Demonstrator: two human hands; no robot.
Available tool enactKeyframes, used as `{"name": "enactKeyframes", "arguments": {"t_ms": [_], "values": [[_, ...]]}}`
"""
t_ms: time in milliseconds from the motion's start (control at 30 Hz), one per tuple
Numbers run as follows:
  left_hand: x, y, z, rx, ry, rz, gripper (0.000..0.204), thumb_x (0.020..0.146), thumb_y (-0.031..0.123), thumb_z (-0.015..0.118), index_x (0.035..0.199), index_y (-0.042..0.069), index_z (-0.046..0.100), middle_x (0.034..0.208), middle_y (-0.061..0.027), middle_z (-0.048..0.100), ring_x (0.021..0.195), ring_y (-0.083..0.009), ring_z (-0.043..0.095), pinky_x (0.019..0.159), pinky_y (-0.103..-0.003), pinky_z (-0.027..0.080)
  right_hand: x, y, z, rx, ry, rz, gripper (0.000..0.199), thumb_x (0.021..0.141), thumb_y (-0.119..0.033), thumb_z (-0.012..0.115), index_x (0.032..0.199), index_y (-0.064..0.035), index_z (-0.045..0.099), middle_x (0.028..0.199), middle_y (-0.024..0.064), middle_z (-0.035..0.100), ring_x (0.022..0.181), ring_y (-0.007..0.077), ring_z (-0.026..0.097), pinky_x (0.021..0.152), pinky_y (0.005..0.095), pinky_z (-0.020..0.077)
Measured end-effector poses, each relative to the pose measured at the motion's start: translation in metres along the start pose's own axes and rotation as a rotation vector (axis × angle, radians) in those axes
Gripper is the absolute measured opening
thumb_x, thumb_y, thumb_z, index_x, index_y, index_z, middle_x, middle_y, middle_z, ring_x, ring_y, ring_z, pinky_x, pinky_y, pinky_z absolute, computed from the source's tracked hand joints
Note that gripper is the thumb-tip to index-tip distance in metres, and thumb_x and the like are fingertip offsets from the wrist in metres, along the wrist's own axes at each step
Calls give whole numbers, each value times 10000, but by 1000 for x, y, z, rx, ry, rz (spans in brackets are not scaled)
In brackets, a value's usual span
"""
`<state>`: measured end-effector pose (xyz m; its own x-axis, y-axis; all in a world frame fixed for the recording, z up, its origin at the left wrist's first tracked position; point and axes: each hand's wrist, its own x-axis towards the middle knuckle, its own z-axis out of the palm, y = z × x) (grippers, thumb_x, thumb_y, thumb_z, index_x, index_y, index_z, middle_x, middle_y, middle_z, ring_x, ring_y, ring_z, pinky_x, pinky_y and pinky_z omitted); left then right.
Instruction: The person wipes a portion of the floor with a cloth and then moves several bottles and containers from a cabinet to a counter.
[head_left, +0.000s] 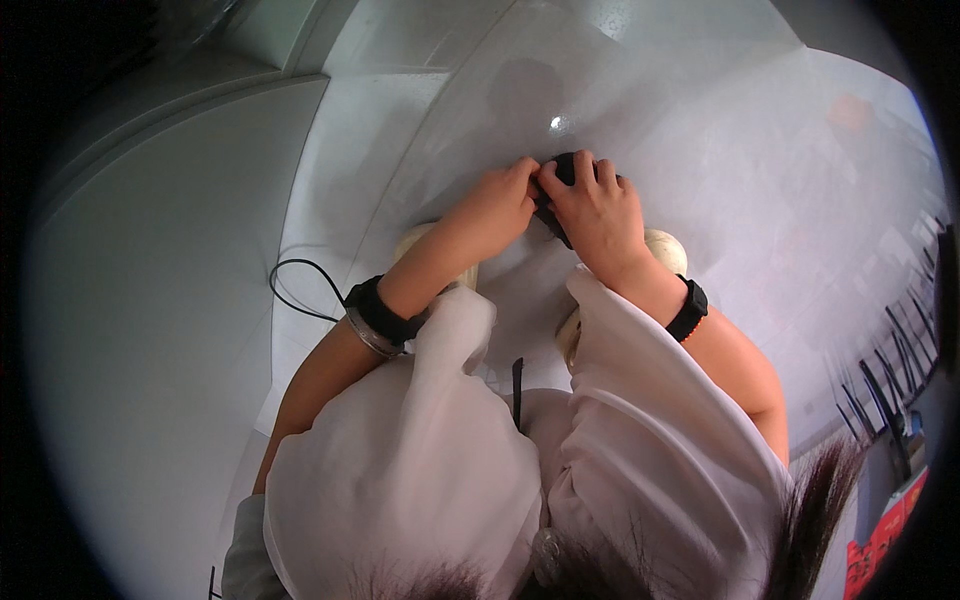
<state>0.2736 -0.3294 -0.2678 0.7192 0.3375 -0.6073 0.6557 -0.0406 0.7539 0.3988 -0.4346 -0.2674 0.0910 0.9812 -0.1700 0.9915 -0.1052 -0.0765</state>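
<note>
Set the knees, in pale trousers (420, 440), apart to leave both forearms a free path. The black wristband (372, 303) and black watch (689, 310) should not touch the work. Route both arms clear of the black cable (302, 262), looped near the floor's left edge. The left hand (505, 205) has its fingers bunched against the left side of a rounded black object (565, 170); whether they pinch it cannot be told. The right hand (605, 212) grasps the object, thumb toward its left side, fingers curved over the top. The object is between and just beyond the pale shoes (666, 250), right of the seam in the floor (720, 170); floor contact is unclear. Recommended: brace with the right palm; apply only light left fingertip pressure.
</note>
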Motion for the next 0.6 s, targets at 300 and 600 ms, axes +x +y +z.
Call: {"name": "enactKeyframes", "arguments": {"t_ms": [300,600], "values": [[0,-2,-12,-7,89,2,292,853,-13,433,1139,6,489,954,-160,638,890,-265,643,788,-339,492,-1,1,-5,44,-90,-54,171,728,-137,598,894,-145,559,922,84,496,798,219,519,599,305,460],[-3,-3,-31,-17,142,10,277,866,0,437,1137,8,492,975,-154,631,932,-231,644,792,-315,495,-10,6,12,15,-35,-165,103,714,-110,599,805,-143,562,929,91,477,791,227,510,614,306,470]]}}
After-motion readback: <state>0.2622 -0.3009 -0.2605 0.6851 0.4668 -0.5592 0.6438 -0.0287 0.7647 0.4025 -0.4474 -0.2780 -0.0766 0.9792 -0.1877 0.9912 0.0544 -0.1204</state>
